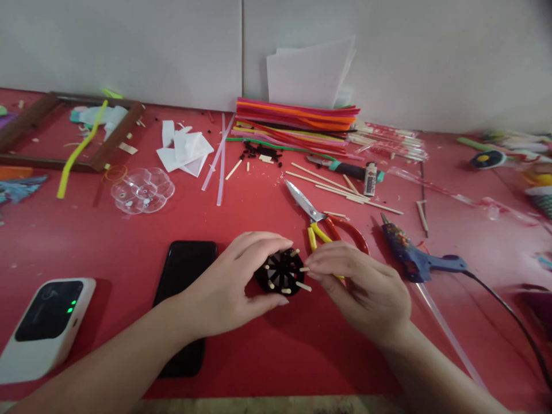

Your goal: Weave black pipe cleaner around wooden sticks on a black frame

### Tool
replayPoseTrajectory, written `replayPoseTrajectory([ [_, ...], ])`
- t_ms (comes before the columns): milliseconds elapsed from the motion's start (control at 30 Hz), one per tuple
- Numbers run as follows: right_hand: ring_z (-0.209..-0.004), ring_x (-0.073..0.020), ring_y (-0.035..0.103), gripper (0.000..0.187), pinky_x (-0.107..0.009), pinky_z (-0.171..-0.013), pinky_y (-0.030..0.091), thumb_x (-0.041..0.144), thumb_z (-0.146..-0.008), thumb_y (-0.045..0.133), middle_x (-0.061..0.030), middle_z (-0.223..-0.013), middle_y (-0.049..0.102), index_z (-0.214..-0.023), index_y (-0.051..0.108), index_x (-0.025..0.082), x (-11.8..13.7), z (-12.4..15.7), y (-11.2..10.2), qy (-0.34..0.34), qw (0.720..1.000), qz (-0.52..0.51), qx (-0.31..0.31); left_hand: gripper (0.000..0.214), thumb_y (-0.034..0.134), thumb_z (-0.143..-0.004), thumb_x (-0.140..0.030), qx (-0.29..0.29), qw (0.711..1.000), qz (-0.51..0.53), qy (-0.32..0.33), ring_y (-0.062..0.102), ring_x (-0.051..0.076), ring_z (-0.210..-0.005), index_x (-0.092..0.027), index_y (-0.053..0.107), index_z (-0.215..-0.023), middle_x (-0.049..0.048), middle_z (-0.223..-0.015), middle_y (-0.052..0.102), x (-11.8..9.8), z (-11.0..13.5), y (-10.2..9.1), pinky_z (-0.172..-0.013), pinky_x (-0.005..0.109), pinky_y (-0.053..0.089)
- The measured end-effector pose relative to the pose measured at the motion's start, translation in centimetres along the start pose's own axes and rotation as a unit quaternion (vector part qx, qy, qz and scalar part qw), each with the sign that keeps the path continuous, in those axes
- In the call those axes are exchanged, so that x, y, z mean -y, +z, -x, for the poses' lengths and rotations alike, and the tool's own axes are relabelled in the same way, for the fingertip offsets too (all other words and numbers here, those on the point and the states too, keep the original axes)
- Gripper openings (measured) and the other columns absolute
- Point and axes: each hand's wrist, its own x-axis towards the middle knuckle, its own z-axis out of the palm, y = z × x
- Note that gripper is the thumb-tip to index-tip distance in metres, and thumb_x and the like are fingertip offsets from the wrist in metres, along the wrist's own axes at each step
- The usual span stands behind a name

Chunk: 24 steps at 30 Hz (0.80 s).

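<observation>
A small black wheel-like piece (pixel 280 271) with several short wooden sticks poking out of its rim lies on the red table (pixel 276 356). My left hand (pixel 235 284) curls around its left side, thumb below and fingers above. At the wheel's right edge, my right hand (pixel 362 287) pinches one of the short wooden sticks (pixel 305 269). Both hands are closed.
A black phone (pixel 183 276) lies under my left forearm, a white device (pixel 47 325) at the left. Red-handled scissors (pixel 321 221), a blue glue gun (pixel 416 259), long wooden sticks (pixel 340 190), a lighter (pixel 370 178), stacked coloured sheets (pixel 297 118) and a clear plastic dish (pixel 142 190) lie behind.
</observation>
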Motion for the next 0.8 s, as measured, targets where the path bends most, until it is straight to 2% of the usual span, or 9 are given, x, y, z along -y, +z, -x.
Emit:
replayPoseTrajectory([
  [500, -0.085, -0.0192, 0.077, 0.026, -0.032, -0.078, 0.066, -0.001, -0.087, 0.068, -0.007, -0.087, 0.08, -0.104, 0.076, 0.017, -0.04, 0.05, 0.09, -0.03, 0.999, 0.011, 0.012, 0.064, 0.078, -0.091, -0.036, -0.007, 1.0, 0.0, -0.001, 0.056, 0.026, -0.137, -0.025, 0.046, -0.145, 0.0119, -0.145, 0.06, -0.05, -0.02, 0.03, -0.118, 0.043, 0.048],
  [800, -0.086, -0.02, 0.078, 0.032, -0.034, -0.077, 0.067, -0.001, -0.088, 0.065, -0.0065, -0.09, 0.08, -0.108, 0.077, 0.021, 0.16, -0.05, -0.03, -0.04, 0.999, 0.029, 0.018, 0.063, 0.077, -0.091, -0.036, -0.008, 1.0, 0.001, -0.005, 0.057, 0.029, -0.136, -0.026, 0.047, -0.145, 0.013, -0.144, 0.06, 0.05, 0.03, 0.09, -0.116, 0.048, 0.049],
])
